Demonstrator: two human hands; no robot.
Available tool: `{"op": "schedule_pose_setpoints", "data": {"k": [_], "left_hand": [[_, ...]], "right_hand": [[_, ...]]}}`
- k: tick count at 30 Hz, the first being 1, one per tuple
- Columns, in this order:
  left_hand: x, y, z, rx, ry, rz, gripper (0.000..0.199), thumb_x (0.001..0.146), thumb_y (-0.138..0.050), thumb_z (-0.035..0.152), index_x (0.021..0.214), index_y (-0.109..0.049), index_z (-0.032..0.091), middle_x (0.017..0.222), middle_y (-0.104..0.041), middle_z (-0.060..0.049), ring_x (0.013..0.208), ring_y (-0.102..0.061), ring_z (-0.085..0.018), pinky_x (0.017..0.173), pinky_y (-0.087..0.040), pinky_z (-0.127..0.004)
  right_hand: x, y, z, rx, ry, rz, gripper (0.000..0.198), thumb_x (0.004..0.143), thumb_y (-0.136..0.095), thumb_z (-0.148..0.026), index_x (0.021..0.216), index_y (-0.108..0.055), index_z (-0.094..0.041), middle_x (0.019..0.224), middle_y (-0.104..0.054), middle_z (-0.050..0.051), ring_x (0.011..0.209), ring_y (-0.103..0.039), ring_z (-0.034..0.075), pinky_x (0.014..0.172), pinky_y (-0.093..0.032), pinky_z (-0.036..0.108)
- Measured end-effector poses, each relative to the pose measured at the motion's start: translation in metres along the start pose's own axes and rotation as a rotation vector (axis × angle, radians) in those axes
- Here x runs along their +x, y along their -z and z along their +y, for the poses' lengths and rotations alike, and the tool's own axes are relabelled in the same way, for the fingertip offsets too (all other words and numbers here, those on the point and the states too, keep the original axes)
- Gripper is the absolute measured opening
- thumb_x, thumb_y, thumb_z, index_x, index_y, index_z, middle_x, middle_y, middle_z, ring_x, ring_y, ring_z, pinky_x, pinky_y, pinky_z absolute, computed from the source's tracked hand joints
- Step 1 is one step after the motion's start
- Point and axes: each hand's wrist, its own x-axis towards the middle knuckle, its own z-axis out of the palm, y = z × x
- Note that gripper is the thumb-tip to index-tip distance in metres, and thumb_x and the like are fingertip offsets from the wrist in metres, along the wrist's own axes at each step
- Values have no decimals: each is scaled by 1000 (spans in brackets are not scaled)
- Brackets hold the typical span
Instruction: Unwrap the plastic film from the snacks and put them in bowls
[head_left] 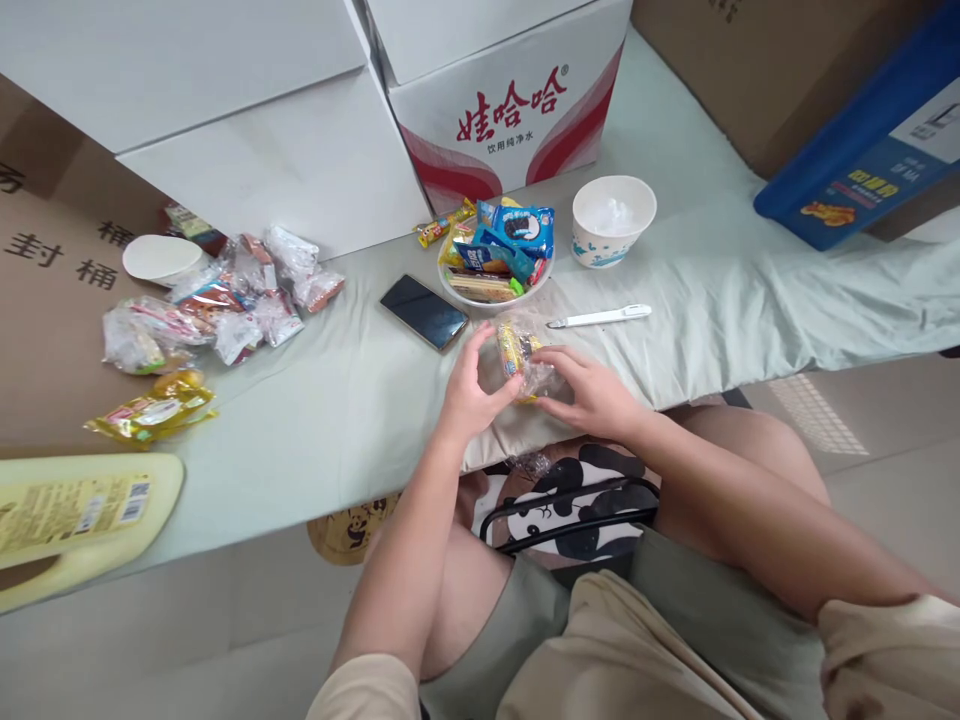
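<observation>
Near the table's front edge, a clear plastic bag (535, 378) with yellow-wrapped snacks (511, 350) in it lies between my two hands. My left hand (474, 392) grips its left side, thumb and fingers curled round it. From the right, my right hand (589, 392) pinches the crinkled plastic with thumb and fingers. Just behind stands a bowl (480, 297) heaped with small wrapped snacks, among them a blue biscuit packet (525, 230). A black phone (424, 312) rests left of my hands, and a white capped pen or knife (600, 317) lies to the right.
A paper cup (613, 225) with clear plastic inside stands behind the pen. Several bagged snacks (225, 300) are piled at the left, beside a yellow packet (154, 410) and a yellow jug (90, 510). White cartons (517, 120) line the back; a blue container (847, 150) stands right.
</observation>
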Motion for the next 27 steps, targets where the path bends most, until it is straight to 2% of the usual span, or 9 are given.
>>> {"op": "schedule_pose_setpoints", "data": {"k": [3,6,8,11,15,17,20,22,27], "left_hand": [[1,1,4,-56,-27,21,71,81,-75,46,143,-44,27,157,-47,-13,148,-42,-31,122,-34,-50],[2,2,8,-165,-8,136,82,72,-85,41,142,-45,28,159,-44,-13,149,-40,-33,120,-35,-48],[4,4,8,-223,80,223,84,65,-88,33,139,-48,29,152,-51,-12,135,-54,-30,109,-45,-43],[9,10,7,-303,267,312,59,69,-80,21,123,-57,25,110,-71,-6,83,-65,-16,76,-50,-28],[9,25,6,-356,380,491,18,74,-68,20,90,-61,23,71,-63,4,56,-50,-9,56,-37,-23],[3,29,9,-273,475,394,13,81,-63,31,72,-59,22,57,-57,4,48,-46,-10,52,-34,-24],[-9,25,17,-106,652,-85,49,87,-57,55,53,-56,20,48,-56,-1,44,-48,-12,51,-35,-27],[-16,19,21,-67,646,-267,53,84,-61,64,56,-60,19,54,-62,-3,48,-54,-15,52,-37,-28],[-16,9,25,-29,442,-204,45,85,-66,60,67,-60,19,59,-58,1,57,-50,-14,55,-35,-27]], "right_hand": [[2,-3,-3,-11,112,-13,17,93,-53,-20,100,-69,-22,117,-73,12,113,-68,27,96,-55,46],[2,-2,-5,-49,275,-103,24,99,-49,-19,92,-71,-25,117,-77,7,122,-66,25,103,-51,47],[0,0,-6,-80,333,-160,28,102,-48,-21,89,-72,-26,119,-77,5,127,-64,25,105,-48,48],[-2,7,-3,-127,339,-132,30,103,-48,-24,85,-71,-26,118,-78,3,125,-64,24,103,-47,47],[-4,16,-1,-263,195,63,34,103,-43,-18,80,-68,-25,109,-79,3,114,-67,23,93,-44,43],[-7,15,-7,-315,150,83,31,100,-43,-16,84,-68,-25,108,-79,3,110,-66,23,89,-42,41],[-13,5,-24,-299,270,-88,23,94,-50,-17,104,-69,-23,115,-77,7,108,-64,25,86,-42,40],[-17,-2,-34,-233,377,-231,31,91,-53,-21,119,-66,-19,119,-75,11,112,-63,28,87,-43,41],[-18,-7,-40,41,298,-253,32,102,-43,-33,124,-62,-18,111,-75,13,106,-67,26,92,-47,41]]}}
